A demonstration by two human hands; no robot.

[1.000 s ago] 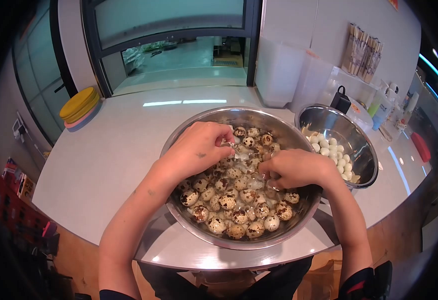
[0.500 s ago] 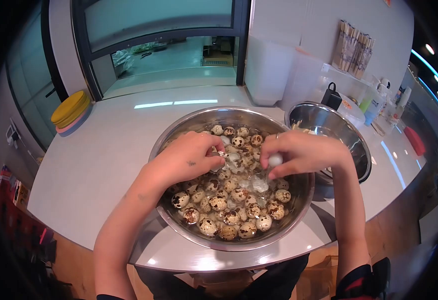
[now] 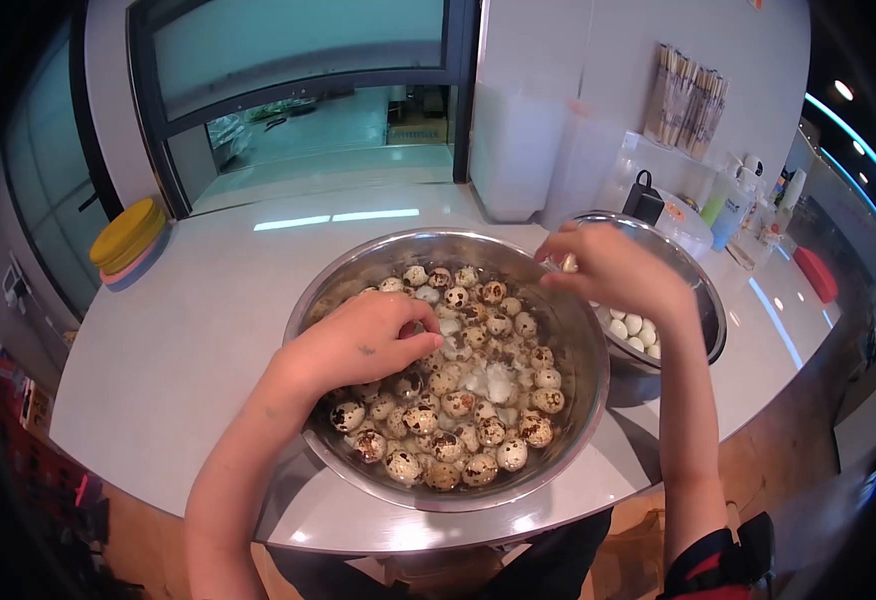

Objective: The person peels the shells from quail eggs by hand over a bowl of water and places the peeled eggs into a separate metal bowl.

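Note:
Speckled quail eggs (image 3: pixel 421 418) and loose bits of shell lie in water in a large steel bowl (image 3: pixel 598 400). My left hand (image 3: pixel 383 335) is over the bowl's left half, its thumb and fingers closed at the water; what they pinch is too small to make out. A smaller steel bowl (image 3: pixel 710 315) behind on the right holds several peeled white eggs (image 3: pixel 634 324). My right hand (image 3: pixel 608 265) is between the two bowls, above their rims, with its fingers curled round a small, pale, egg-like thing, partly hidden.
Yellow, pink and blue round items (image 3: pixel 128 240) are stacked at the counter's left edge. Bundled chopsticks (image 3: pixel 686 105) stand by the wall. Behind the small bowl are a black box (image 3: pixel 644 200), bottles (image 3: pixel 723 215) and a red object (image 3: pixel 814 274). A window opening (image 3: pixel 308 150) is at the back.
My right hand has moved from over the large bowl up and right to the smaller bowl's edge. Peeled eggs there now show. My left hand stays over the large bowl. The view has shifted slightly.

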